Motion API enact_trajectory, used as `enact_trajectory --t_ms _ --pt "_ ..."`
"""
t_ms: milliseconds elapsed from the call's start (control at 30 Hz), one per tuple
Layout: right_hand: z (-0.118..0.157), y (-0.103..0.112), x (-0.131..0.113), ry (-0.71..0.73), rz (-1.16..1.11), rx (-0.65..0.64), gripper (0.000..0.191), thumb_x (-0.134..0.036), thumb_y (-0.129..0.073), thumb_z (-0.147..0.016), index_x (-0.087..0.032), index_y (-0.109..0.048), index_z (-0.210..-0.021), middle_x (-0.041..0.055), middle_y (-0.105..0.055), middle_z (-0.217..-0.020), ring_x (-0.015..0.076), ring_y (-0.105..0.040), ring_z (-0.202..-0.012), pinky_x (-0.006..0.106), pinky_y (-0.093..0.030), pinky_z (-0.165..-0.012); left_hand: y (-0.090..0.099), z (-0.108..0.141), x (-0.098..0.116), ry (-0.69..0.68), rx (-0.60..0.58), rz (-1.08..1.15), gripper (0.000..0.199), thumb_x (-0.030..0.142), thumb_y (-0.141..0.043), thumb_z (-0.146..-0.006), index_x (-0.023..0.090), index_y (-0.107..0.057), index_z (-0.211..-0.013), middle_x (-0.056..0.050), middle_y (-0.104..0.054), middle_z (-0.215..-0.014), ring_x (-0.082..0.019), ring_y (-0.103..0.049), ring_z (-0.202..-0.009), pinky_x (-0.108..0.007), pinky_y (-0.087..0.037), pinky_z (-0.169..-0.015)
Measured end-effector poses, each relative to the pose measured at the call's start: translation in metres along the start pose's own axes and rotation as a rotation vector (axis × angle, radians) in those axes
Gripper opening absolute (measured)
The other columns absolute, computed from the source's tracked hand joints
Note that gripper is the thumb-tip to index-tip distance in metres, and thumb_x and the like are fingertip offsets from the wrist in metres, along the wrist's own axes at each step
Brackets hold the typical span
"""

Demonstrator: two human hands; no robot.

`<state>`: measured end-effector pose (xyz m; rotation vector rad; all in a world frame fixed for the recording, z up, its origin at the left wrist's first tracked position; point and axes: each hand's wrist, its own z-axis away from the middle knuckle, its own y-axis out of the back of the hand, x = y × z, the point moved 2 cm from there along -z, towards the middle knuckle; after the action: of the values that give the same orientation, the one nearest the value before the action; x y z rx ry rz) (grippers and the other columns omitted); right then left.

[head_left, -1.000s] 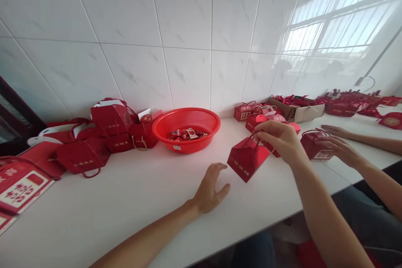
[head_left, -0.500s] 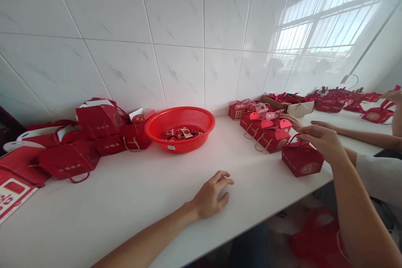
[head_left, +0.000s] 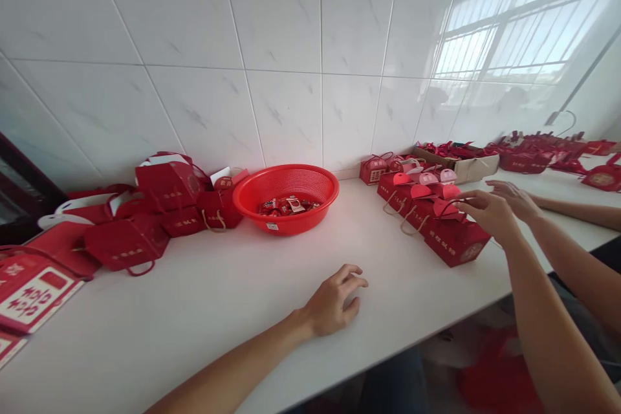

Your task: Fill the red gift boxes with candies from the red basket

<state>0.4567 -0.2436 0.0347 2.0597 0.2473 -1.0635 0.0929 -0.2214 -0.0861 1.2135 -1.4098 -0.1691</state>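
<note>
My left hand [head_left: 334,301] rests on the white table with its fingers loosely curled and apart, holding nothing. At the end of a row of boxes, my right hand [head_left: 490,217] pinches the thin handle of a red gift box [head_left: 455,242] with gold lettering. That box stands upright on the table, against the neighbouring red gift boxes [head_left: 420,210], whose scalloped top flaps and cord handles show. A red plastic basket [head_left: 286,223] holding small wrapped sweets [head_left: 291,206] sits beyond my left hand.
More red gift boxes [head_left: 129,239] are heaped at the left by the tiled wall. A cardboard tray [head_left: 478,168] with red items stands at the back right. Another person's hand [head_left: 517,197] reaches in beyond my right hand. More red boxes [head_left: 528,158] lie farther right.
My right hand has moved the red gift box leftward and back, up against the row. The other person's hand has lifted from the table. My left hand has stayed put.
</note>
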Motion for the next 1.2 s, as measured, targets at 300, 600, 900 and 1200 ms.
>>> enact_trajectory --t_ms 300,600,900,1200 --pt "0.029 -0.008 -0.045 0.237 0.491 0.098 0.029 -0.031 -0.054 -0.083 -0.016 -0.069 -0.103 0.0189 -0.072 -0.107 0.0327 -0.065 -0.101 0.039 -0.045 -0.077 -0.001 0.000 0.001 -0.029 0.044 0.020 0.030 0.014 -0.056 -0.082 0.018 -0.067 -0.109 -0.012 -0.057 -0.128 -0.017 -0.066 -0.092 -0.033 -0.056 -0.087" --pt "0.096 -0.126 -0.103 0.643 -0.154 -0.638 0.020 -0.033 -0.055 -0.085 -0.021 -0.070 -0.089 0.0053 -0.075 -0.085 0.0194 -0.070 -0.078 0.029 -0.052 -0.072 0.071 0.007 0.005 -0.316 -0.030 -0.270 0.023 0.010 -0.051 -0.085 0.017 -0.072 -0.091 -0.008 -0.074 -0.097 -0.017 -0.069 -0.085 -0.027 -0.054 -0.084" --pt "0.160 -0.218 -0.097 0.461 -0.418 -1.160 0.021 -0.010 -0.051 -0.072 -0.018 -0.067 -0.082 -0.0018 -0.064 -0.061 0.0127 -0.059 -0.059 0.026 -0.047 -0.064 0.257 0.039 -0.032 0.423 0.511 -0.599 0.032 0.031 -0.049 -0.087 0.018 -0.072 -0.105 -0.005 -0.076 -0.092 -0.020 -0.070 -0.082 -0.028 -0.052 -0.080" --pt "0.166 -0.225 -0.086 0.301 -0.531 -1.206 0.014 -0.017 -0.055 -0.072 -0.017 -0.067 -0.079 -0.0020 -0.060 -0.060 0.0125 -0.057 -0.059 0.025 -0.044 -0.061 0.309 0.032 -0.095 1.088 0.505 -0.656 0.044 0.043 -0.038 -0.089 0.021 -0.073 -0.103 -0.010 -0.076 -0.084 -0.035 -0.069 -0.100 -0.041 -0.051 -0.083"
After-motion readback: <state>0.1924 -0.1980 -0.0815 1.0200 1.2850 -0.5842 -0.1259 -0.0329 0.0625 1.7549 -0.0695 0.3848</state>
